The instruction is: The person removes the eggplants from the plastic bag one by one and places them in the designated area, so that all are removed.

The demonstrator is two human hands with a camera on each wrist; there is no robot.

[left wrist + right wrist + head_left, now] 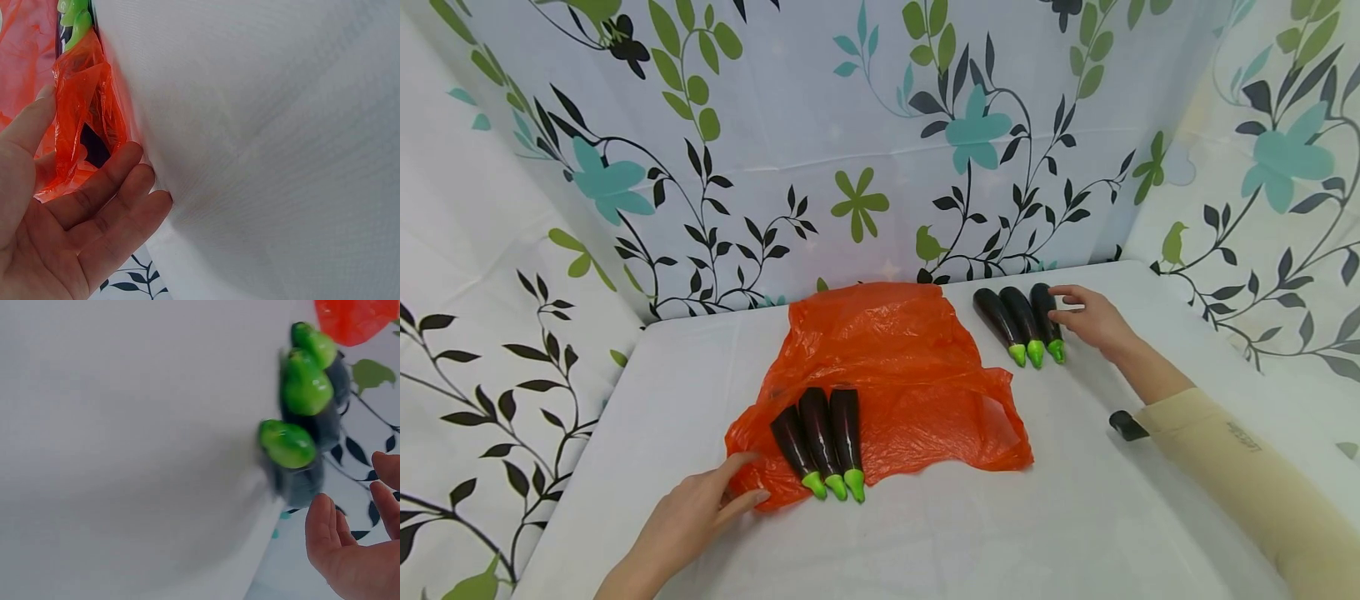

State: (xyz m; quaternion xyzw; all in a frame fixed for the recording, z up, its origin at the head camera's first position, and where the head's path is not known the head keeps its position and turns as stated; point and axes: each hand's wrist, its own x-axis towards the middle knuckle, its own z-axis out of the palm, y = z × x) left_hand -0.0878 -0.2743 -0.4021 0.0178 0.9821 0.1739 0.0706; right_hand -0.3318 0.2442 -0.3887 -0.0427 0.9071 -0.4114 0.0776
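Three dark eggplants with green stem ends lie side by side on a spread orange plastic bag. At the bag's left edge is my left hand; its thumb and fingers are apart around the crumpled orange film, loosely bent and not visibly pinching it. Another three eggplants lie in a row at the back right of the table. Beside the outermost of these is my right hand, fingers extended toward it. In the right wrist view the green stem ends look blurred; contact cannot be told.
A white cloth covers the table. Behind and at the sides hang white sheets with leaf and flower prints. A small black object shows at the right sleeve.
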